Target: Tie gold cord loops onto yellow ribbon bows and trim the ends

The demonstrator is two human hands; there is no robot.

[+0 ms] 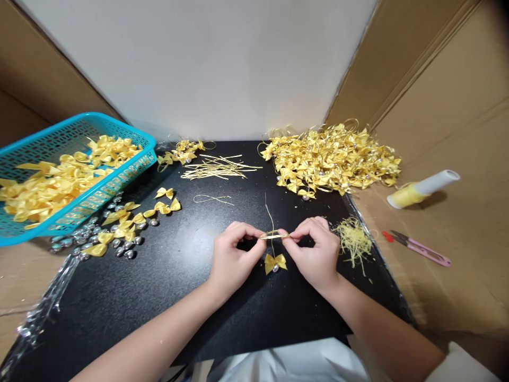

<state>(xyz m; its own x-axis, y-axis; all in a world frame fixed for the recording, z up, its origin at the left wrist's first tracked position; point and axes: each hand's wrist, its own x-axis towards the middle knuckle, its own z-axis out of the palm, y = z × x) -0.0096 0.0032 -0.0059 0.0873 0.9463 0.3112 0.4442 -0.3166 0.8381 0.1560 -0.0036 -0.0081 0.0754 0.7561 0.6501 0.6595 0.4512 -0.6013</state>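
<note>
Between my two hands, a short loop of gold cord (274, 236) is stretched level above the black table. My left hand (238, 254) pinches its left end between thumb and forefinger. The right end is pinched the same way by my right hand (312, 249). A thin thread (270, 215) crosses the cord and runs down to a yellow ribbon bow (280, 261). At the bow's middle sits a small silver bell (275, 268). How the thread is wound at the cord is too small to tell.
A blue basket (149, 142) of yellow bows stands left, beside loose silver bells (129, 253). Cut gold cords (217, 167) lie behind my hands. A heap of finished-looking bows (330, 159), thread scraps (353, 239), pink thread snips (427, 253) and a thread tube (435, 183) are right.
</note>
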